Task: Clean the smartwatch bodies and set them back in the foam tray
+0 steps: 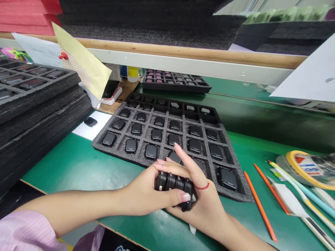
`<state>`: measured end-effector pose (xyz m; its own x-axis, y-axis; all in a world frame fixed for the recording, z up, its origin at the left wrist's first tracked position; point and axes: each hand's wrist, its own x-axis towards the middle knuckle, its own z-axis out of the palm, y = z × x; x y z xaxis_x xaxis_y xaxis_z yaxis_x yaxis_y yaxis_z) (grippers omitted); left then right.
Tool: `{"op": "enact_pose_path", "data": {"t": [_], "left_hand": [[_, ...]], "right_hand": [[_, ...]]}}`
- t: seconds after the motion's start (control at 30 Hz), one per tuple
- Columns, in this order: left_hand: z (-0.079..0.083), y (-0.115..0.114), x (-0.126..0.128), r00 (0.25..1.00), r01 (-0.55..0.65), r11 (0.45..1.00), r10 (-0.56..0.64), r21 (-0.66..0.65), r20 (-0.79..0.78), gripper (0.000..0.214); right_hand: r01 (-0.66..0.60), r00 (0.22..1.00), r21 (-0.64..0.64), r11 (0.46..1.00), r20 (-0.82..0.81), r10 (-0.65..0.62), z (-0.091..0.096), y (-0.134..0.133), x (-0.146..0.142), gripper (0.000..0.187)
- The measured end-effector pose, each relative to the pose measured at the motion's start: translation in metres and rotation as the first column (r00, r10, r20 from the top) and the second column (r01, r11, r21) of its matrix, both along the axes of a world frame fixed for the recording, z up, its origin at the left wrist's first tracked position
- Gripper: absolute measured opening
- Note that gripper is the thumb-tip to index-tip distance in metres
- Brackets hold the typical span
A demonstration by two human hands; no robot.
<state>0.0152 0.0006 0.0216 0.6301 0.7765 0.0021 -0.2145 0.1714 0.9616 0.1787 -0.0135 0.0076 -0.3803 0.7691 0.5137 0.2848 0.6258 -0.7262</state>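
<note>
A stack of several black smartwatch bodies (176, 183) is held in front of me, just over the near edge of a black foam tray (242, 184). My left hand (146, 193) is closed around the stack, its thumb pressed along the near side and its fingers over the far side. My right hand (206, 204), with a red string at the base of a finger, cradles the stack's right end, one finger stretched forward. More black watch bodies (151, 151) lie singly in the tray's compartments; the hands hide a few of them.
Tall stacked foam trays (39, 108) stand at left, beside a lone watch body (90, 121) on white paper. Orange sticks (260, 205), a knife-like tool (290, 200) and a tape roll (309, 169) lie right. A shelf edge (183, 61) crosses above a farther tray (178, 87).
</note>
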Motion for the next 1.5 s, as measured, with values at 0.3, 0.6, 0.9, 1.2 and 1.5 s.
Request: {"op": "enact_pose_path", "data": {"t": [0.3, 0.6, 0.9, 1.2, 1.5], "left_hand": [[0.005, -0.003, 0.000, 0.997, 0.003, 1.000, -0.001, 0.027, -0.074, 0.059], [0.004, -0.001, 0.002, 0.998, 0.059, 0.998, -0.058, -0.038, 0.031, 0.031], [0.005, -0.002, -0.001, 0.995, 0.093, 0.996, -0.092, 0.016, -0.044, 0.022], [0.000, -0.006, -0.004, 0.996, -0.080, 0.981, 0.084, 0.177, -0.020, 0.058], [-0.001, -0.003, -0.008, 0.997, -0.072, 0.922, 0.076, 0.381, 0.004, 0.048]], "right_hand": [[-0.100, 0.992, -0.057, 0.993, -0.087, 0.094, 0.000, 0.000, 0.005, 0.093], [-0.059, 0.998, 0.009, 0.998, 0.008, 0.059, 0.002, -0.003, 0.002, 0.096], [-0.115, 0.992, 0.111, 0.987, 0.070, 0.108, -0.002, 0.000, 0.005, 0.095], [-0.080, 0.995, 0.081, 0.993, -0.046, 0.084, 0.012, -0.004, 0.017, 0.100], [0.105, 0.887, -0.379, 0.919, -0.382, -0.259, 0.013, 0.003, 0.012, 0.038]]}}
